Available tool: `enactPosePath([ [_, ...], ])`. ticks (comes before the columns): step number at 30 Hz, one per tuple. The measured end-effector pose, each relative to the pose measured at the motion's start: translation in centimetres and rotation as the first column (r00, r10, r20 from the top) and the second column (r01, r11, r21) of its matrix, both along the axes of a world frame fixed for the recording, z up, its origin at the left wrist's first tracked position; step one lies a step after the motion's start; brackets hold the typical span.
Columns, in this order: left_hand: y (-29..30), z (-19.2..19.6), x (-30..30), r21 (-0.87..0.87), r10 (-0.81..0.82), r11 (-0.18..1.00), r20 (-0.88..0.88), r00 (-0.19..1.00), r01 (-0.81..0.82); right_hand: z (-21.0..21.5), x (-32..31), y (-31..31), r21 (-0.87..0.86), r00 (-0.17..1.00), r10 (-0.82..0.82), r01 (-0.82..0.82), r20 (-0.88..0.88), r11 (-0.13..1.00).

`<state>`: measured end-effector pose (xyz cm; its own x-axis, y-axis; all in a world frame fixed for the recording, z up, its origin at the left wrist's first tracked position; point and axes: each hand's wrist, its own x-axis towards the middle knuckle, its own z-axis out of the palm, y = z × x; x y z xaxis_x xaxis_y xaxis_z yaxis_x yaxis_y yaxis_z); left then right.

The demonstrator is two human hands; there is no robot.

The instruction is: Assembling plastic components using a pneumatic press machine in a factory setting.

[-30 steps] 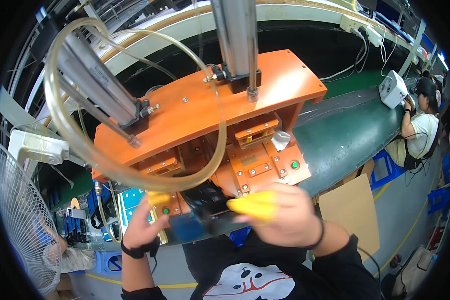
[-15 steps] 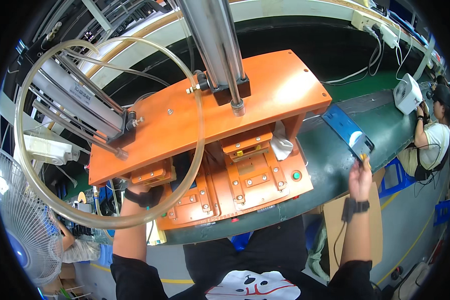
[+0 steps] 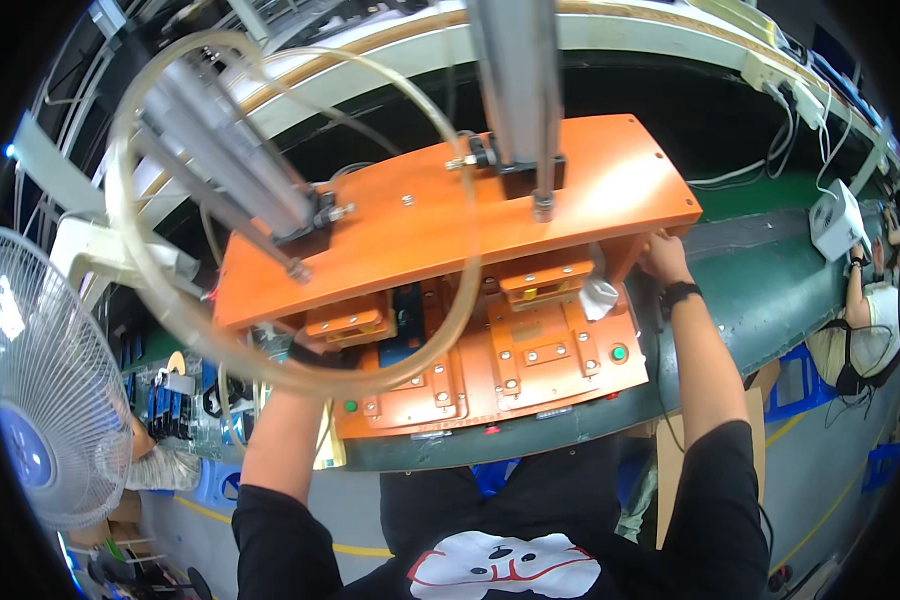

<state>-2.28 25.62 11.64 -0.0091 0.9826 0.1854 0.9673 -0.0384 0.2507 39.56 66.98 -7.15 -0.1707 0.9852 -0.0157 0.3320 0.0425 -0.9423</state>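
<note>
At the far left of the frame a white wire-guard fan (image 3: 45, 380) stands, its round grille pale and glossy. Just right of it, low at the left, a rack (image 3: 185, 405) holds small blue and white parts, too small to tell apart. A clear plastic hose (image 3: 170, 310) loops in a wide ring across the upper left and centre, passing in front of grey metal cylinders (image 3: 225, 170). The left hand (image 3: 305, 350) reaches up under the left edge of the orange press (image 3: 450, 225), at its wrist a dark band; its fingers are hidden behind the top plate, so I cannot tell whether they are open or closed. The press fills the centre: a flat, smooth orange top plate with bolts, a grey ram (image 3: 520, 80) rising from it, and below it an orange base plate (image 3: 490, 365) with blocks, screws and a green button (image 3: 619, 352). A white rag (image 3: 598, 296) lies crumpled at the base's right. The right hand (image 3: 662, 258), with a black wristband, rests at the press's right edge, fingers curled against the plate's corner, gripping nothing loose that shows. The press sits on a dark green desk (image 3: 770, 290) curving to the right, where a white box (image 3: 836, 220) stands and another person (image 3: 870, 320) sits. Below, grey floor with yellow lines.
</note>
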Motion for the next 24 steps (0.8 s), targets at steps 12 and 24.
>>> enactPosePath([
  [12,-15.7,1.7,5.0,0.185,0.140,0.962,0.302,0.943,-0.202,0.3,8.3,-25.9,-0.235,0.940,-0.112,0.035,-0.324,0.971],
  [24,-36.0,-11.5,-9.6,-0.175,0.934,0.177,0.341,0.109,-0.969,-1.8,6.6,-29.1,-0.009,0.907,-0.206,0.218,-0.369,0.976],
])
